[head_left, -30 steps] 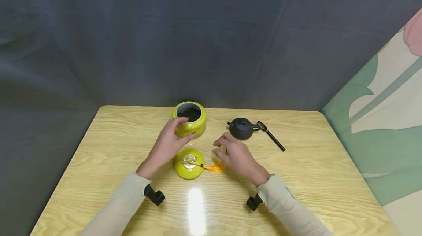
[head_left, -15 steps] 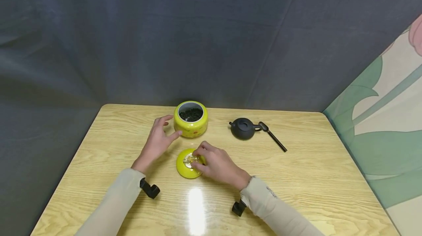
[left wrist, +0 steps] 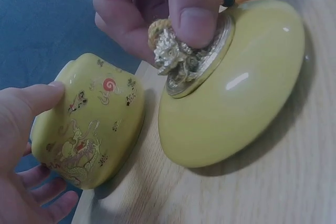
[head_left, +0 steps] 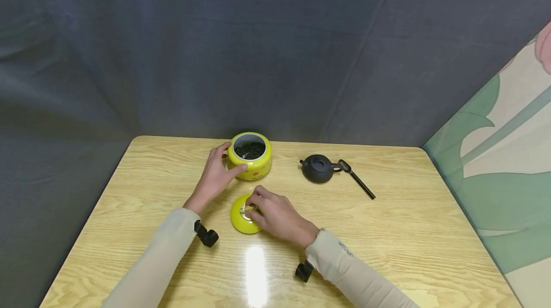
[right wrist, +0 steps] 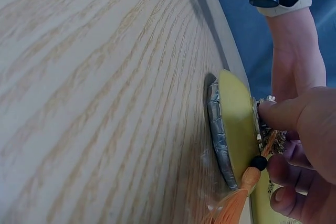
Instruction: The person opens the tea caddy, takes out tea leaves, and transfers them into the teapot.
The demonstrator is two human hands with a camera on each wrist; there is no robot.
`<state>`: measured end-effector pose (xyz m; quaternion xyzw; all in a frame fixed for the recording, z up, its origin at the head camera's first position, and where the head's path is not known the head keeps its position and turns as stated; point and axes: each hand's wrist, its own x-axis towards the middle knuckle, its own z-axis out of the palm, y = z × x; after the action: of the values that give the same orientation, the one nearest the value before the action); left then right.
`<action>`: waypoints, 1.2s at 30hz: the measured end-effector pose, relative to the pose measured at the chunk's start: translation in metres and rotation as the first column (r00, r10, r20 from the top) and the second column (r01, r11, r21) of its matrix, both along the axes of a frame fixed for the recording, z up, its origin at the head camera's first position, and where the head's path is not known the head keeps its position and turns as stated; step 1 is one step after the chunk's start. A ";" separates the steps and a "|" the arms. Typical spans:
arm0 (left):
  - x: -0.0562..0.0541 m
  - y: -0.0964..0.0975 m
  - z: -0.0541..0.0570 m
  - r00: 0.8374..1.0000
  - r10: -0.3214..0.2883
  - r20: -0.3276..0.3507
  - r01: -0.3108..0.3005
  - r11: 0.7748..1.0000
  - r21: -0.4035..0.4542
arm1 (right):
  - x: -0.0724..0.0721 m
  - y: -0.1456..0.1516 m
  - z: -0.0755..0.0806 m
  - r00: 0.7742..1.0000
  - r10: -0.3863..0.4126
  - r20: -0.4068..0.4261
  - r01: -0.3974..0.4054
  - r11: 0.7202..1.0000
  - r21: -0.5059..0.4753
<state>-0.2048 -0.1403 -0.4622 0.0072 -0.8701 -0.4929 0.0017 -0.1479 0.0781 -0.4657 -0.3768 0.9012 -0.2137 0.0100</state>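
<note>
My left hand (head_left: 214,178) holds the left side of a yellow tea jar (head_left: 259,169), thumb on the near wall and fingers round the far side. The jar stands upright without its lid, and dark tea leaves (head_left: 250,150) show inside. In the left wrist view a dragon pattern decorates the jar (left wrist: 100,124). My right hand (head_left: 277,213) pinches the gold lion-like knob (left wrist: 176,59) of the yellow lid (head_left: 239,222), nearer to me. An orange tassel (right wrist: 231,208) with a black bead hangs from the knob. A silvery rim (right wrist: 220,135) runs under the lid, at the tabletop.
Right of the jar stands a small black teapot (head_left: 317,169), its handle close to a black scoop (head_left: 360,183) that lies slanted. The wooden table (head_left: 129,203) ends at a dark curtain (head_left: 275,49) behind; a patterned cloth (head_left: 508,179) hangs at the right.
My right hand has come left from beside the tassel to the lid's knob and pinched it. My left hand drew back from the jar, then returned to grip its side.
</note>
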 end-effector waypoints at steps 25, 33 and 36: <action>-0.004 0.008 0.002 1.000 -0.020 -0.009 0.020 1.000 0.012 | -0.038 0.043 0.053 0.983 -0.111 -0.145 0.107 0.994 -0.031; -0.004 0.008 0.002 1.000 -0.021 -0.004 0.021 1.000 0.006 | -0.068 0.044 0.079 0.976 -0.125 -0.179 0.114 0.991 -0.074; -0.004 0.008 0.002 1.000 -0.023 -0.001 0.023 1.000 0.004 | -0.080 0.040 0.083 0.976 -0.131 -0.173 0.119 0.990 -0.077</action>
<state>-0.2087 -0.1325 -0.4602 -0.0029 -0.8692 -0.4945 -0.0034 -0.2275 0.1177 -0.3825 -0.3371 0.9129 -0.2092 -0.0962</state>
